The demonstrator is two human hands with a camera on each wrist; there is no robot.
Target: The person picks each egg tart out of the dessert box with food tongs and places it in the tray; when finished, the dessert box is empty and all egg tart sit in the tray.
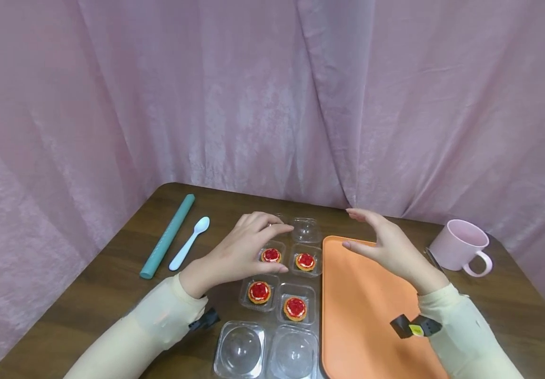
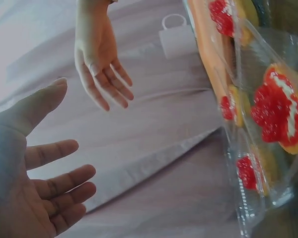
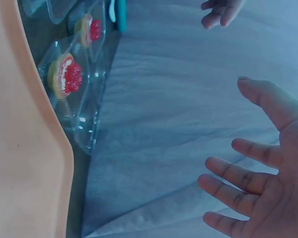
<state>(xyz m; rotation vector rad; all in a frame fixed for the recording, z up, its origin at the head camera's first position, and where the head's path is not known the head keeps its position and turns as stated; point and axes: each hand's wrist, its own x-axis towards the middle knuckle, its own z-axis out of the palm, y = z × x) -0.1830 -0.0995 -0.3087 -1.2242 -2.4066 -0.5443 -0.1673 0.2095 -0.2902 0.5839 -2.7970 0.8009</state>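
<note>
While the left hand [image 1: 249, 246] and right hand [image 1: 391, 250] hover, fingers spread, four red-topped tarts [image 1: 259, 292] sit in clamshells [image 1: 297, 289], lids [image 1: 240, 347] not yet closed.

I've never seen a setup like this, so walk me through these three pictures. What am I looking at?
There's no machine, just a person's bare left hand and right hand. The wide picture comes from a camera worn on the head; the other two come from one on each wrist. On the brown table are four red-topped tarts in clear plastic containers, an orange tray, a pink mug, a pale blue spoon and a teal stick. Both hands are raised and hold nothing.
</note>
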